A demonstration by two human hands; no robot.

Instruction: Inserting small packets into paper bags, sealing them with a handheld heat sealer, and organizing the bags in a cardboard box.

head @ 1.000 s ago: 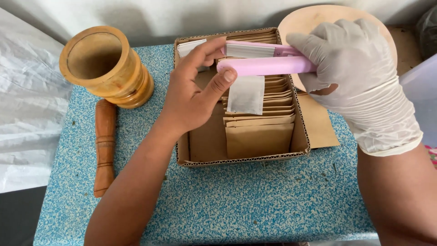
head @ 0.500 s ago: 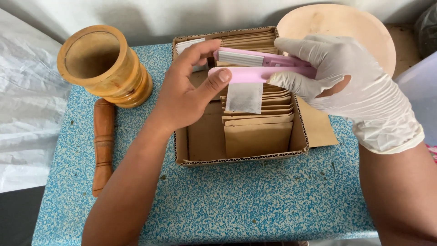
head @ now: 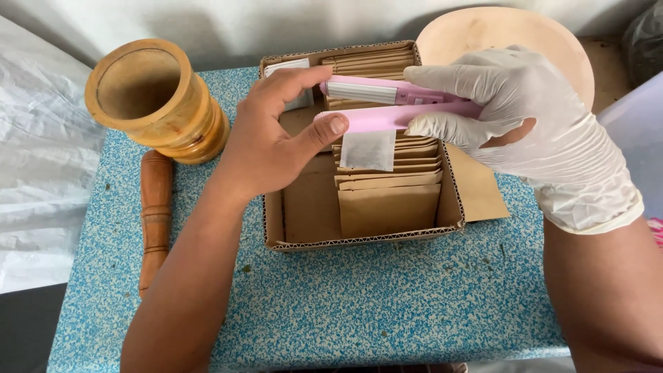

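A small white sachet (head: 367,150) hangs from the jaws of a pink handheld sealer (head: 397,114), held over an open cardboard box (head: 359,238) of brown paper packets (head: 389,207). The gloved right hand (head: 525,124) has its fingers wrapped shut round the sealer's far end, while the bare left hand (head: 266,141) pinches the near tip w/ thumb & index. To seal well, I'd judge: keep the sachet's top edge square in the jaws, press evenly; wooden mortar (head: 155,100) & pestle (head: 155,214) sit well to the left on the blue speckled tabletop (head: 387,304), a shallow wooden bowl (head: 497,38) behind.
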